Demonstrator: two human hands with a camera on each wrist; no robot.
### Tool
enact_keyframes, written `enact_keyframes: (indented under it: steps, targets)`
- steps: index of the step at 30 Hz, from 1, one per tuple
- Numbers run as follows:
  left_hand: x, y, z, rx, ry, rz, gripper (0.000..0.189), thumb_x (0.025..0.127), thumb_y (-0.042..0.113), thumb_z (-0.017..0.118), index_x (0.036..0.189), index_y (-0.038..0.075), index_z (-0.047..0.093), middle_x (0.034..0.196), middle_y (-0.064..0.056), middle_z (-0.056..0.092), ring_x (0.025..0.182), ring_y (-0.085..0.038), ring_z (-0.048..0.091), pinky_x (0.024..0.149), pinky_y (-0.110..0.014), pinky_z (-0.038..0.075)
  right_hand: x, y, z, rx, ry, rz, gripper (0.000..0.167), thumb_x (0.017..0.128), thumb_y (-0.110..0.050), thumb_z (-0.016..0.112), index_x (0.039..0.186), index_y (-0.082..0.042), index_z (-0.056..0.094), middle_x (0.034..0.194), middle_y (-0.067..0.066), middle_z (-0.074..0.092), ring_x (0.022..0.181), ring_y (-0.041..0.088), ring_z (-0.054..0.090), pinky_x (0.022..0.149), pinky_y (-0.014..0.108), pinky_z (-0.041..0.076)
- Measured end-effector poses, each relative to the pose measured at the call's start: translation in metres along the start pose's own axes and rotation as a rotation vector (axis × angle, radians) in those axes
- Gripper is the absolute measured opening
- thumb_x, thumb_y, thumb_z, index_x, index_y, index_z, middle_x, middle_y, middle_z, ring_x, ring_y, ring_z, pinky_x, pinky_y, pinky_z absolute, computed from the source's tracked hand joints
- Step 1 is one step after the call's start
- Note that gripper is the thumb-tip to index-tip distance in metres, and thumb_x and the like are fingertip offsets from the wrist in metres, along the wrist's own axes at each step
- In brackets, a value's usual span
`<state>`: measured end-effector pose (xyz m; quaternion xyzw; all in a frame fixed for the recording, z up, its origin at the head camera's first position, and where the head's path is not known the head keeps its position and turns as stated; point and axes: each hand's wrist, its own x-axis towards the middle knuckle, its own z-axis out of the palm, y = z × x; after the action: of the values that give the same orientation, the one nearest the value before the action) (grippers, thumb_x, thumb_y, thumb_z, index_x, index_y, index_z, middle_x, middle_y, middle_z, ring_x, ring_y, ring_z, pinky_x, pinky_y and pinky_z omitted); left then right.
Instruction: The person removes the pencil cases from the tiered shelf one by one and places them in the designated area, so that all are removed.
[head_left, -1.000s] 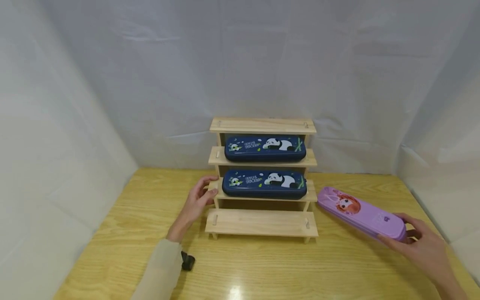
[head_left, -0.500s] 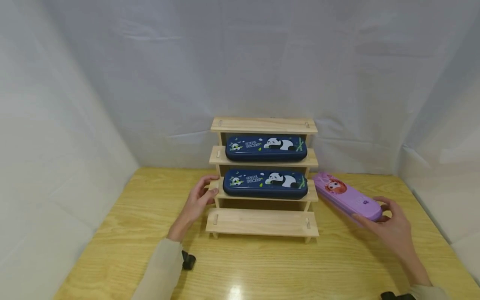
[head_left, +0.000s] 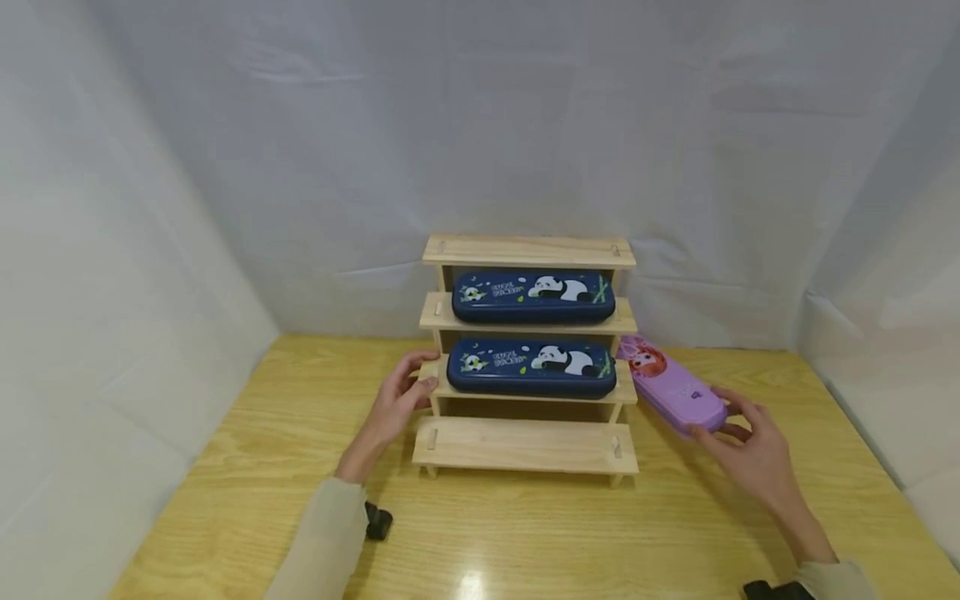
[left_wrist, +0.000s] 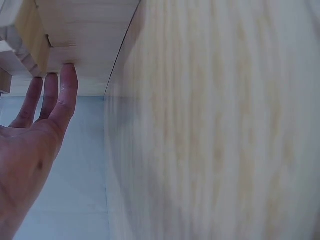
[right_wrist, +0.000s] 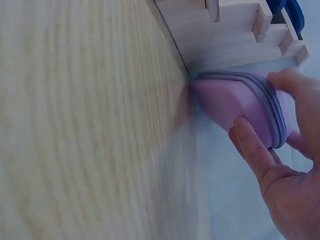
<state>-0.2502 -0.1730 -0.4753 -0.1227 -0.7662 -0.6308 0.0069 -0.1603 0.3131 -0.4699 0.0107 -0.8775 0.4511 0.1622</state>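
My left hand (head_left: 397, 393) holds the left end of a stepped wooden display rack (head_left: 525, 446) at its second board from the bottom. In the left wrist view, several straight fingertips (left_wrist: 69, 70) touch the side panel. My right hand (head_left: 753, 450) grips the near end of a purple zippered pencil case (head_left: 678, 396) with a cartoon girl on its lid. The case is angled beside the rack's right side, its far end partly hidden behind the rack. Two dark blue panda pencil cases (head_left: 532, 368) lie on the two middle boards.
The rack stands on a wood-grain table (head_left: 510, 533), near its back edge. White sheeting (head_left: 525, 125) hangs behind and along both sides. A black wrist mount (head_left: 378, 522) shows under the left forearm.
My right hand has carried the purple pencil case leftward and away from me, bringing its far end to the rack's right side. The left hand stays on the rack.
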Motion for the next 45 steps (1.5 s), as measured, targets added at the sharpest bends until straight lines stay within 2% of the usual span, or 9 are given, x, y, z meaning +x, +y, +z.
enact_keyframes:
  steps: [5,13,19,24,28,32,35,39,45]
  targets:
    - [0.000,0.000,-0.001,0.003,0.002,-0.001,0.038,0.106,0.021,0.055,0.143,0.013,0.051,0.145,-0.016,0.051,0.100,-0.019,0.059,0.087,-0.053,0.056,-0.006,-0.003,0.004,-0.061,0.010,0.062,0.063,0.084,-0.013,0.084,0.137,0.002,0.053,0.117,0.022,0.055,0.081,-0.013,0.059,0.067,0.010,0.053]
    - [0.000,0.000,-0.001,-0.001,0.005,-0.002,0.038,0.105,0.020,0.055,0.143,0.012,0.051,0.145,-0.016,0.051,0.099,-0.017,0.059,0.085,-0.047,0.057,-0.009,-0.008,0.014,-0.231,-0.074,0.172,0.072,0.081,-0.036,0.088,0.131,-0.002,0.050,0.105,0.026,0.067,0.083,0.027,0.072,0.063,0.022,0.051]
    - [0.000,0.000,0.000,-0.006,-0.003,-0.003,0.038,0.106,0.021,0.055,0.142,0.013,0.051,0.146,-0.014,0.049,0.096,-0.014,0.059,0.086,-0.048,0.057,-0.005,-0.006,0.017,-0.297,-0.152,0.250,0.079,0.080,-0.050,0.085,0.128,0.002,0.049,0.107,0.029,0.070,0.090,0.033,0.070,0.066,0.029,0.051]
    - [0.001,0.001,0.001,-0.004,-0.006,-0.011,0.038,0.105,0.021,0.056,0.142,0.013,0.052,0.145,-0.014,0.051,0.096,-0.014,0.059,0.087,-0.048,0.057,-0.003,-0.006,0.012,-0.312,-0.219,0.261,0.078,0.082,-0.053,0.082,0.127,0.003,0.051,0.107,0.027,0.070,0.092,0.032,0.069,0.068,0.031,0.051]
    - [0.002,0.002,0.001,0.003,-0.008,-0.010,0.038,0.105,0.022,0.056,0.142,0.013,0.052,0.146,-0.014,0.051,0.097,-0.016,0.059,0.085,-0.043,0.057,-0.002,-0.009,0.006,-0.298,-0.160,0.193,0.068,0.088,-0.048,0.078,0.127,0.003,0.057,0.110,0.027,0.070,0.095,0.035,0.070,0.068,0.029,0.053]
    - [0.002,0.003,0.001,0.004,-0.014,-0.012,0.039,0.105,0.024,0.056,0.142,0.014,0.052,0.149,-0.015,0.048,0.099,-0.017,0.059,0.084,-0.038,0.057,-0.002,-0.014,0.003,-0.224,-0.028,0.044,0.056,0.090,-0.035,0.079,0.130,0.000,0.062,0.119,0.027,0.069,0.101,0.039,0.070,0.068,0.019,0.054]
    - [0.001,0.003,0.000,0.001,-0.016,-0.014,0.039,0.105,0.023,0.056,0.143,0.014,0.051,0.149,-0.016,0.047,0.100,-0.016,0.060,0.085,-0.038,0.057,0.000,-0.020,0.004,-0.184,0.030,-0.090,0.053,0.089,-0.025,0.081,0.133,-0.002,0.063,0.126,0.024,0.069,0.106,0.015,0.068,0.073,0.009,0.051]
    - [0.000,0.002,-0.001,-0.002,-0.018,-0.015,0.039,0.106,0.023,0.056,0.143,0.013,0.051,0.149,-0.017,0.047,0.101,-0.016,0.061,0.087,-0.042,0.057,0.006,-0.029,0.008,-0.134,0.051,-0.222,0.055,0.085,-0.015,0.084,0.135,-0.003,0.063,0.131,0.021,0.067,0.109,-0.019,0.051,0.082,0.002,0.046]
    - [0.000,0.000,-0.002,-0.010,-0.026,-0.015,0.040,0.105,0.023,0.057,0.143,0.014,0.051,0.147,-0.017,0.048,0.100,-0.017,0.061,0.088,-0.047,0.057,0.016,-0.046,0.019,-0.051,0.045,-0.392,0.063,0.076,0.001,0.087,0.134,-0.007,0.066,0.127,0.017,0.069,0.116,-0.015,0.054,0.088,0.005,0.048]
